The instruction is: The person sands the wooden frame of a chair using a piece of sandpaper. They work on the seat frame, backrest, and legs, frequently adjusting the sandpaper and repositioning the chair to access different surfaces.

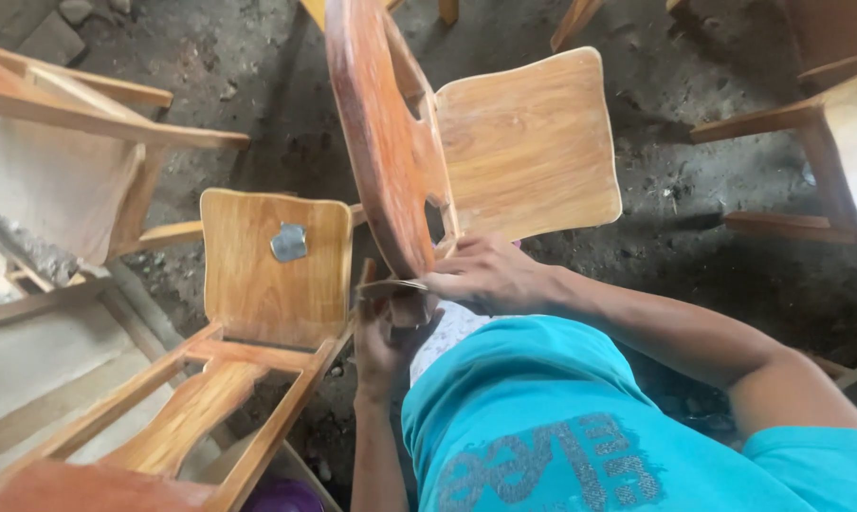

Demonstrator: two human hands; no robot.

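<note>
A wooden chair [528, 142] stands right in front of me, its reddish curved backrest [386, 142] rising toward the camera and its pale seat beyond. My right hand [485, 275] rests at the lower edge of that backrest, pressing a thin folded sheet, likely sandpaper [391, 285], against the wood. My left hand [386, 346] is just below it, fingers curled under the same sheet. I cannot tell exactly how much of the sheet each hand grips. My turquoise shirt fills the lower right.
A second wooden chair [272, 256] with a small grey patch on its seat stands at the left. More chair frames [78, 104] crowd the far left and a chair part [827, 123] the right edge. A dark dirt floor [694, 218] lies beneath. A purple object [282, 495] shows at the bottom.
</note>
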